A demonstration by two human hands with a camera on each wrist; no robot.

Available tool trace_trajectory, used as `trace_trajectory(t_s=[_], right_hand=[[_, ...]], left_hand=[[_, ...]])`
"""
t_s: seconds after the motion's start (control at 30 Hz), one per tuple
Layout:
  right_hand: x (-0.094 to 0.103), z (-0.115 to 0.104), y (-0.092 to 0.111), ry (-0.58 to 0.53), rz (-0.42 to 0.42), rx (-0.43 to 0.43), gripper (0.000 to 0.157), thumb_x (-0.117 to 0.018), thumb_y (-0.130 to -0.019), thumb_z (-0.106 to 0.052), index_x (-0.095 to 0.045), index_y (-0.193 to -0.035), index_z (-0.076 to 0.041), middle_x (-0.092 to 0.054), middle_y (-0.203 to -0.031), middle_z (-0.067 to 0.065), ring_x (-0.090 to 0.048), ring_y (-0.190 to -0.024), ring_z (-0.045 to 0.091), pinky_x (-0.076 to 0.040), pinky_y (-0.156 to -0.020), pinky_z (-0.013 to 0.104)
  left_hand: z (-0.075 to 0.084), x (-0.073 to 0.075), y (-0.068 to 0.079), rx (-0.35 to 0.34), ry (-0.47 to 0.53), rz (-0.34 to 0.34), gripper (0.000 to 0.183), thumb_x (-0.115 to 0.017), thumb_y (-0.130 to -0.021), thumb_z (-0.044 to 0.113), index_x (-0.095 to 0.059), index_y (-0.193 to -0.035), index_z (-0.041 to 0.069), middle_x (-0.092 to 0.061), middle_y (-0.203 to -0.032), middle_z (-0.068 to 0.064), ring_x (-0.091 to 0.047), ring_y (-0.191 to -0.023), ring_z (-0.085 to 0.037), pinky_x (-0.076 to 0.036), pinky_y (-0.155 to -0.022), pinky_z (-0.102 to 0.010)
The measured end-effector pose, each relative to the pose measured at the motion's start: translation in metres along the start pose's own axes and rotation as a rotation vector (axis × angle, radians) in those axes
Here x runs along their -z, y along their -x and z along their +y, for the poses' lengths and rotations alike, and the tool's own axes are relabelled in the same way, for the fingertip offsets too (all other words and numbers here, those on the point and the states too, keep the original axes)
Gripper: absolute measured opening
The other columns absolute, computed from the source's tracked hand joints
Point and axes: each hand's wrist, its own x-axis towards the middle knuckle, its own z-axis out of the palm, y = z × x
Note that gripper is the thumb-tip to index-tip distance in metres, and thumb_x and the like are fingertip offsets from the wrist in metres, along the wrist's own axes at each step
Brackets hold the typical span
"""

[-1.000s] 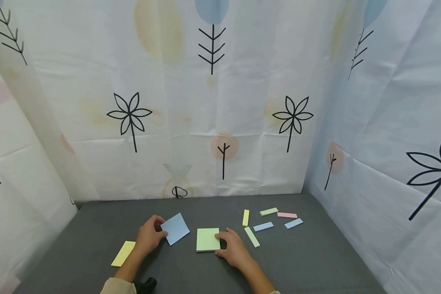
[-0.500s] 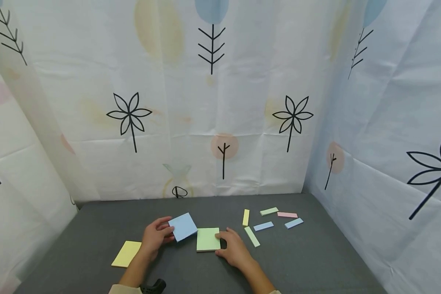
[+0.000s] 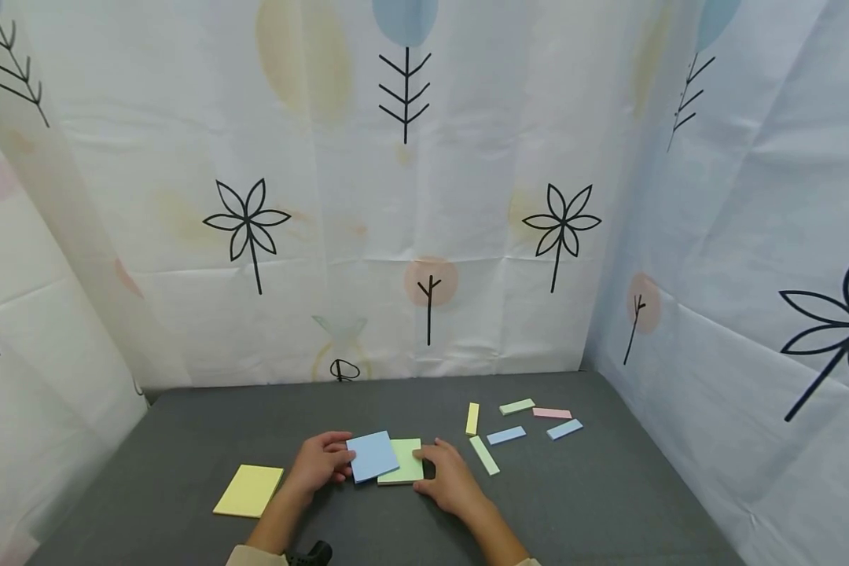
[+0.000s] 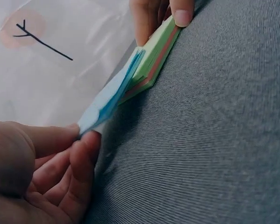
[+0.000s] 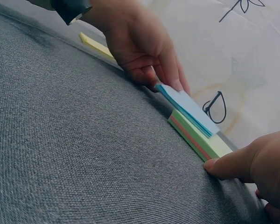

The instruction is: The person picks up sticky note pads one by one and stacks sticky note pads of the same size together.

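My left hand pinches a blue sticky note pad by its left side, thumb on top and fingers below. The blue pad is tilted, and its right part overlaps a square green sticky note pad. In the left wrist view, a pink layer shows along the edge of the green pad. My right hand holds the green pad by its right side on the table, thumb at the near corner. Seen from the right wrist, the blue pad lies over the upper face of the green one, partly hiding it.
A yellow sticky note pad lies left of my left forearm. Several narrow strips lie to the right, among them a yellow strip, a pink strip and a blue strip. A patterned white curtain encloses the grey table.
My left hand has carried the blue pad rightward, from apart from the green pad to over its left part. More of the yellow pad shows now. My right hand has stayed on the green pad.
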Motion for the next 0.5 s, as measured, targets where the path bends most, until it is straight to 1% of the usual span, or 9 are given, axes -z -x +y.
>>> trace_trajectory(t_s=[0.13, 0.23, 0.33, 0.43, 0.5], right_hand=[[0.000, 0.000, 0.000, 0.005, 0.001, -0.003, 0.046, -0.085, -0.073, -0.013, -0.069, -0.116, -0.006, -0.064, -0.122, 0.014, -0.044, -0.128, 0.041, -0.039, -0.099, 0.054], [0.001, 0.000, 0.000, 0.009, 0.001, -0.004, 0.046, -0.085, -0.073, -0.013, -0.069, -0.116, -0.007, -0.064, -0.122, 0.013, -0.045, -0.128, 0.041, -0.040, -0.098, 0.054], [0.001, 0.000, 0.000, 0.007, 0.001, -0.010, 0.047, -0.085, -0.073, -0.013, -0.068, -0.117, -0.007, -0.063, -0.123, 0.012, -0.045, -0.128, 0.041, -0.040, -0.098, 0.054], [0.000, -0.001, 0.000, 0.003, 0.001, -0.020, 0.049, -0.085, -0.073, -0.014, -0.067, -0.118, -0.008, -0.061, -0.125, 0.014, -0.045, -0.128, 0.041, -0.040, -0.097, 0.055], [0.000, -0.001, 0.000, 0.002, 0.003, -0.025, 0.052, -0.085, -0.073, -0.014, -0.066, -0.120, -0.007, -0.060, -0.126, 0.016, -0.045, -0.128, 0.041, -0.041, -0.096, 0.056]], left_hand=[[0.005, -0.006, 0.000, -0.066, -0.130, 0.029, 0.043, -0.072, -0.081, -0.004, -0.059, -0.121, -0.008, -0.067, -0.092, -0.013, -0.063, -0.057, -0.021, -0.053, -0.051, -0.035], [0.005, -0.011, -0.002, -0.095, -0.200, 0.060, 0.046, -0.074, -0.079, -0.003, -0.059, -0.123, -0.006, -0.066, -0.095, -0.015, -0.063, -0.057, -0.019, -0.053, -0.050, -0.034], [0.004, -0.017, -0.004, -0.102, -0.223, 0.090, 0.048, -0.075, -0.078, -0.002, -0.059, -0.124, -0.003, -0.067, -0.099, -0.016, -0.063, -0.060, -0.017, -0.053, -0.050, -0.032], [0.004, -0.022, -0.005, -0.124, -0.239, 0.109, 0.051, -0.076, -0.077, -0.002, -0.059, -0.125, -0.003, -0.067, -0.101, -0.017, -0.064, -0.063, -0.018, -0.053, -0.052, -0.032], [0.005, -0.025, -0.004, -0.128, -0.256, 0.120, 0.052, -0.077, -0.076, -0.002, -0.060, -0.125, -0.001, -0.068, -0.103, -0.017, -0.064, -0.071, -0.020, -0.054, -0.055, -0.033]])
